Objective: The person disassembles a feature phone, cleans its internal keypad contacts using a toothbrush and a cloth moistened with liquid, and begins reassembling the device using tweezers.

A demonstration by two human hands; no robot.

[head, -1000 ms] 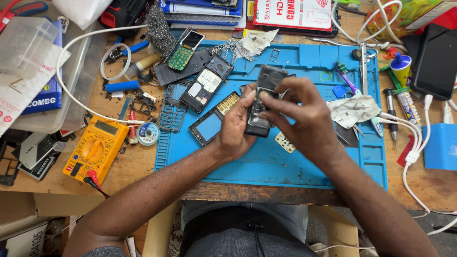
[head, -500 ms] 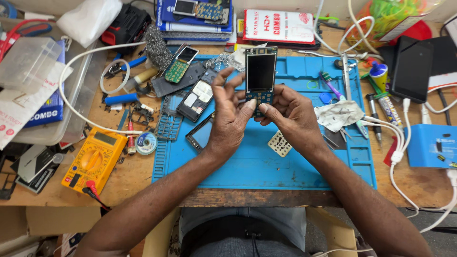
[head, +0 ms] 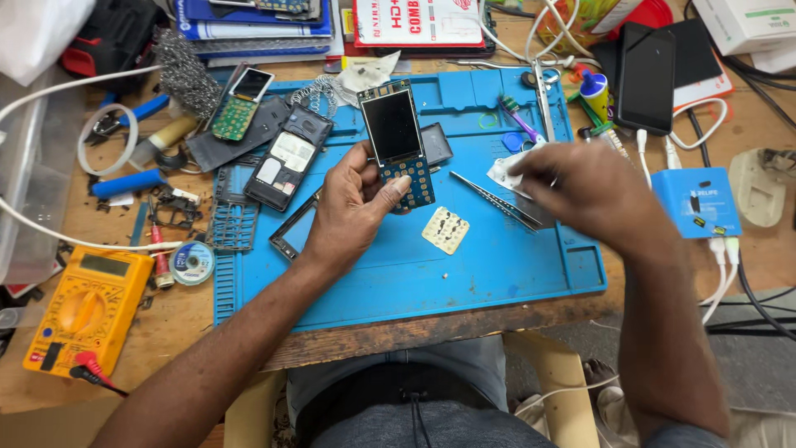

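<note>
Phone board held over blue mat.
Left hand (head: 352, 203) grips the phone (head: 396, 145); right hand (head: 584, 187), blurred, over tweezers (head: 489, 197), grasp unclear.

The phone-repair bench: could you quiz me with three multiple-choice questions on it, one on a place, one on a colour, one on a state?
1. Where does the multimeter lie?
A. left of the mat
B. on the mat
C. right of the mat
2. What colour is the work mat?
A. green
B. blue
C. grey
3. What is the left hand doing?
A. resting flat
B. holding an opened phone
C. gripping tweezers

Answers: 1 A, it sits on bare wood at the left. 2 B, its surface is plainly blue. 3 B, fingers grip the board below the dark screen.
</note>
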